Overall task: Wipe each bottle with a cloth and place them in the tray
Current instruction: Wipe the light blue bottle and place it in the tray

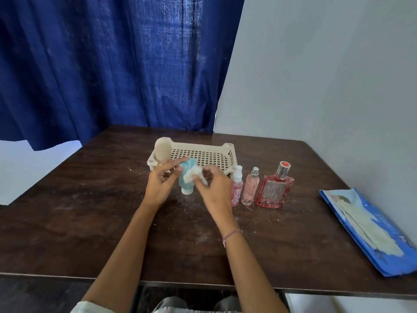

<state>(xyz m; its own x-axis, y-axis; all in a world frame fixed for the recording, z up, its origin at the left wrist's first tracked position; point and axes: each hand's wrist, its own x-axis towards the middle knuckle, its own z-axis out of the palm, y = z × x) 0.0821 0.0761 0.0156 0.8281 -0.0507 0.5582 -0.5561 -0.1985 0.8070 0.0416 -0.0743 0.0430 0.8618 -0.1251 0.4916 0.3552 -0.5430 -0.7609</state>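
Here the left grip (162, 180) pinches a soft teal tube bottle (187, 167), which stands on its white cap on the dark, scuffed wooden surface (90, 211), just in front of the beige perforated plastic tray (203, 146). The right grip (213, 185) is clamped on a crumpled white cloth (193, 176) pressed against the tube. A smooth oval beige bottle (163, 148) stands upright at the tray's left end.

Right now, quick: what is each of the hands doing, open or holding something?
Left hand: pinches the top of the teal bottle, steadying it.
Right hand: grips the white cloth against the teal bottle.
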